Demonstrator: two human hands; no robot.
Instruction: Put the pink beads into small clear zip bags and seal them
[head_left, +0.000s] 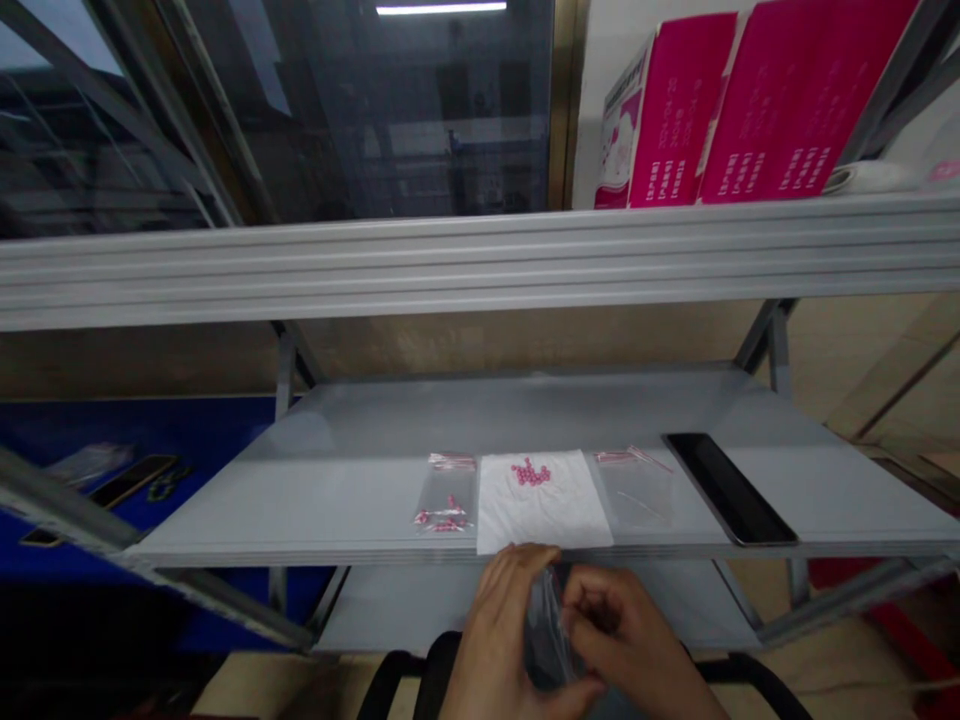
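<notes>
plastic bag (546, 635), near front edge of shelf (337, 552); in left hand (499, 620), fingers together; against right hand (637, 630), pinching something indiscernible; best kept taut and steady.

I'm facing a pink box (684, 110) reading "2024-04-20". It and the box beside it (787, 100) are showing bracketed Chinese characters, too blurred for me to read.

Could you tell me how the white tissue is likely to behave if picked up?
The white tissue looks thin and creased, so it would probably sag. The round pink beads on it look loose and might roll off.
</notes>
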